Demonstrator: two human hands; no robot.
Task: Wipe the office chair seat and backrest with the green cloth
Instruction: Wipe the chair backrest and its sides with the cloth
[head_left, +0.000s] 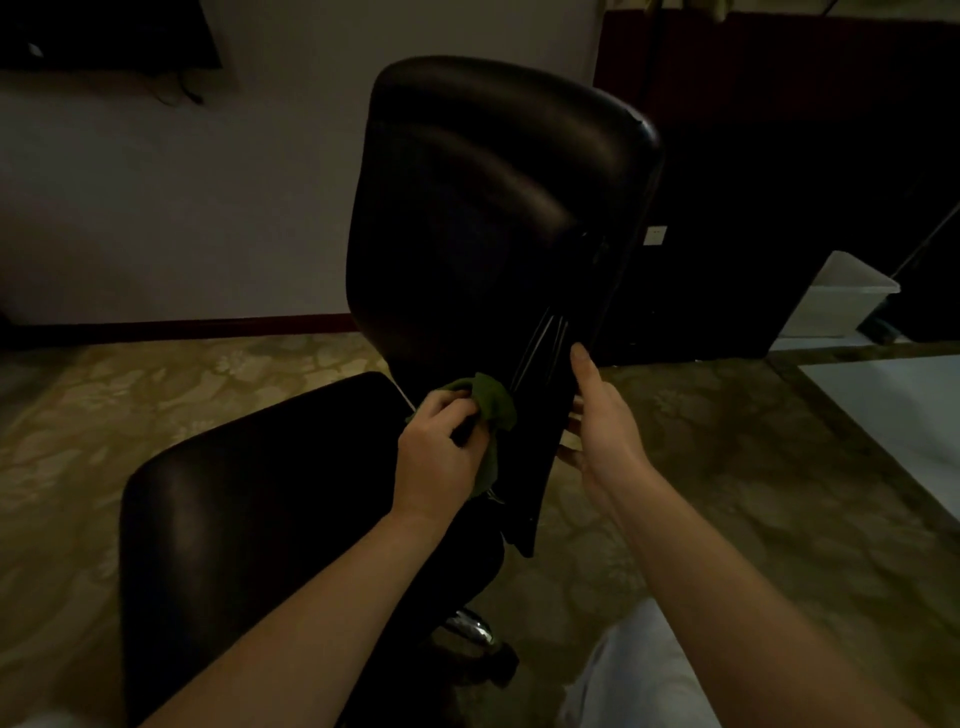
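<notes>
Head view: we are wiping the lower backrest, left hand gripping the green cloth, right hand clasping its edge; seat possibly pending

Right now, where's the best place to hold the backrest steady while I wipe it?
Its narrow lower right edge, from the right: the backrest tapers there to a thin rim the right hand can wrap, clear of the green cloth.

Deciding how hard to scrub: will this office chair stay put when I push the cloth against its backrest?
It would probably swivel: the seat seems to sit on one shiny post, likely why the right hand grips the backrest by its edge. Rolling seems less likely on the carpet.
</notes>
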